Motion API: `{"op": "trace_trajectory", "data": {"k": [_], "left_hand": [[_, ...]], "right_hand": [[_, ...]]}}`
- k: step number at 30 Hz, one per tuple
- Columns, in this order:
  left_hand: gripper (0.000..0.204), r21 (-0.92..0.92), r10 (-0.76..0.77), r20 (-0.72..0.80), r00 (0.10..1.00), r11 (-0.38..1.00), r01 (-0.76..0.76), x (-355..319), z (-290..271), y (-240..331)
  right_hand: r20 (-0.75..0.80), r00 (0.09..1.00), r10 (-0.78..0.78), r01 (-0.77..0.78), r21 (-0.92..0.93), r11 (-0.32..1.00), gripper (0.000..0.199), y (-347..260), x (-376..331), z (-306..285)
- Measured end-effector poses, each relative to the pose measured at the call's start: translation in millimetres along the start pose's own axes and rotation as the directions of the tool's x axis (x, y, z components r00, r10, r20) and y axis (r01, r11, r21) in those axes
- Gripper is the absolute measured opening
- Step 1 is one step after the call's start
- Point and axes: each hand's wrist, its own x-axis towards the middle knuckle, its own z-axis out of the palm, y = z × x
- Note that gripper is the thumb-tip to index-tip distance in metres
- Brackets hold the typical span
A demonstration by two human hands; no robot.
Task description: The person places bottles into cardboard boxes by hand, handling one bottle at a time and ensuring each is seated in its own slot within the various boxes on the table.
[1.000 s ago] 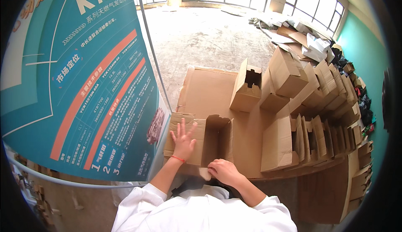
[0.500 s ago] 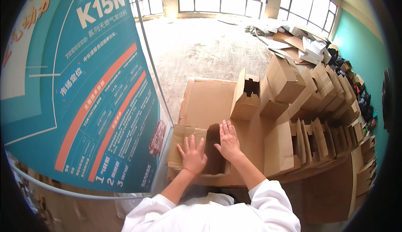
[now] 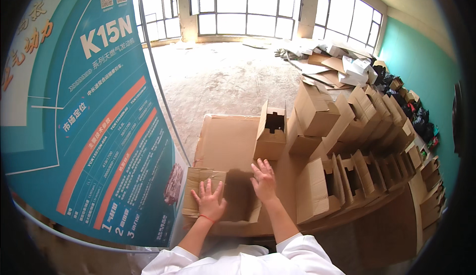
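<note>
A brown cardboard box (image 3: pixel 198 182) lies with its open, dark inside facing up in front of me. My left hand (image 3: pixel 210 203) rests with spread fingers on the box's left side, a red string round its wrist. By the box's right edge is my right hand (image 3: pixel 265 182), its fingers stretched out and holding nothing; whether it touches the box I cannot tell. Just beyond it an open cardboard box (image 3: pixel 270 145) stands upright on the cardboard-covered table (image 3: pixel 225 135).
Several open cardboard boxes (image 3: pixel 317 190) stand in rows on the right, with one box (image 3: pixel 317 109) stacked on another. A tall blue-green banner (image 3: pixel 114 141) closes off the left. Scrap cardboard and white foam (image 3: pixel 342 66) lie heaped by the green wall (image 3: pixel 414 47).
The view has tilted up and shifted right. My right hand's fingers have spread slightly and it has moved away from the box's inner side. My left hand stays spread on the box.
</note>
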Motion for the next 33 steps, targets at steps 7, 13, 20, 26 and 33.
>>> {"op": "trace_trajectory", "data": {"k": [7,13,20,26,33], "left_hand": [[0.063,-0.018,-0.009,-0.023,1.000,1.000,0.008,0.6,1.4,0.3],[0.063,-0.029,-0.039,-0.025,0.999,0.999,0.038,1.9,3.6,15.6],[0.066,0.037,-0.079,-0.073,0.994,0.996,0.081,2.1,10.2,1.6],[0.066,0.049,-0.074,-0.038,0.997,0.996,0.076,3.7,5.1,14.3],[0.066,0.067,-0.087,-0.060,0.994,0.994,0.091,-3.6,5.0,3.7]], "right_hand": [[-0.100,0.972,0.212,-0.120,0.565,0.816,0.024,20.2,-1.5,15.4],[0.250,0.823,0.510,-0.555,0.541,0.632,0.040,17.6,-8.8,-15.3],[0.570,0.764,0.302,-0.614,0.501,0.610,0.026,4.2,-22.2,-31.9],[0.497,0.757,0.424,-0.626,0.737,0.255,0.029,64.9,-70.2,33.3],[-0.144,0.985,0.100,-0.095,0.037,0.995,0.043,18.2,-39.2,-161.1]]}}
